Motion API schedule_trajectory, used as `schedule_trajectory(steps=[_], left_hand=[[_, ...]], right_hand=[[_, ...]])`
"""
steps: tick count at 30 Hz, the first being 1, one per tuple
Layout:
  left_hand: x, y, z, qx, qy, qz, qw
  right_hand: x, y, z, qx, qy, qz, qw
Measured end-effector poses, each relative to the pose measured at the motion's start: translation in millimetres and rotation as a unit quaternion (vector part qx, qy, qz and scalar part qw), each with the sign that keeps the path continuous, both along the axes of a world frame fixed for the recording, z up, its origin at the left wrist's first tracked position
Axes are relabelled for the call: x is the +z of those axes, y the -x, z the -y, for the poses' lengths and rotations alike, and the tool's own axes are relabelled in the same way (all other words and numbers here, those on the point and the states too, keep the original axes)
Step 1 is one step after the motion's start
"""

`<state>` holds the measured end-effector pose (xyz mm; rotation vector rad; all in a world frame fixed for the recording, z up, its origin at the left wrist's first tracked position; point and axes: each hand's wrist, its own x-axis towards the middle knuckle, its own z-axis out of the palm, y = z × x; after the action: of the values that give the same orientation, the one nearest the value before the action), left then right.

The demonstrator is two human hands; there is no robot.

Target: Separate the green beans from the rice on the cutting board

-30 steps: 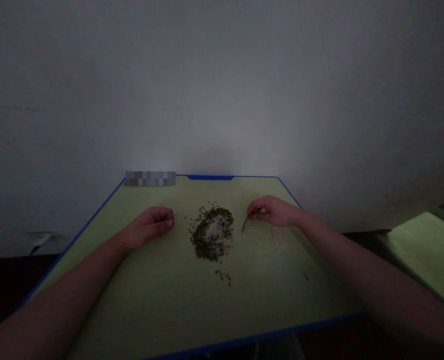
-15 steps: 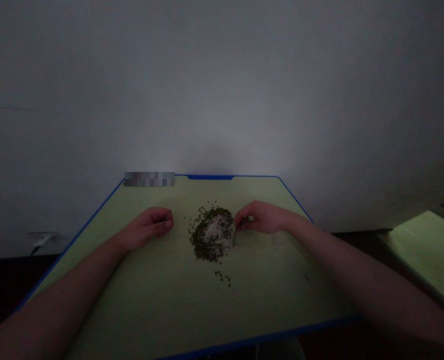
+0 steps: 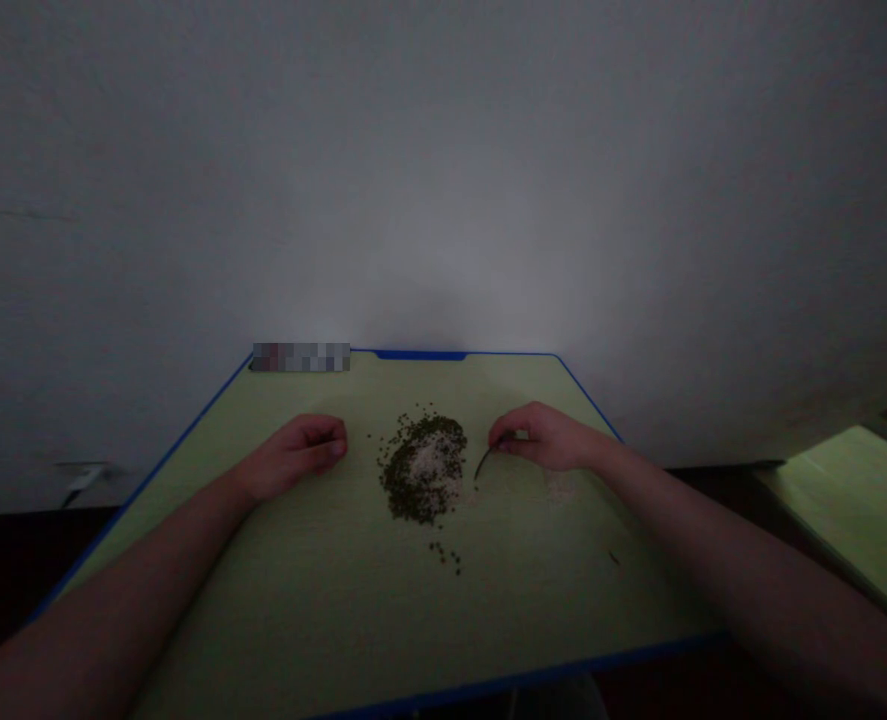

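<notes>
A pile of small dark-green beans (image 3: 402,490) lies mid-table, with a mound of fine whitish grains (image 3: 432,460) in and over it. Just right of the pile, my right hand (image 3: 540,435) pinches a thin, curved, dark tool (image 3: 482,465). Its tip points down toward the tabletop, apart from the pile; the exact kind is unclear in the dim light. To the left of the pile my left hand (image 3: 312,450) rests on the table in a loose fist, and nothing shows in it.
The pale yellow-green table (image 3: 300,610) has a blue edge and stands against a grey wall (image 3: 443,180). A few stray beans (image 3: 444,556) lie in front of the pile. A faint whitish patch (image 3: 559,487) and a small dark sliver (image 3: 614,558) are near my right forearm. Another tabletop (image 3: 855,500) stands at right.
My right hand has moved right, drawing the curved tool away from the pile's right edge. My left hand has stayed in place.
</notes>
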<state>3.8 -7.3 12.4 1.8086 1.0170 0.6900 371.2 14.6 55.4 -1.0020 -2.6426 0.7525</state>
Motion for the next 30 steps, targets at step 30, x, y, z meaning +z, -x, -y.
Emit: schedule_trajectory(steps=[30], left_hand=[[1.9,-0.8,1.7,-0.001,-0.003,0.002,1.0]], right_hand=[[-1.9,13.6,9.5,-0.007,0.029,-0.023,0.999]])
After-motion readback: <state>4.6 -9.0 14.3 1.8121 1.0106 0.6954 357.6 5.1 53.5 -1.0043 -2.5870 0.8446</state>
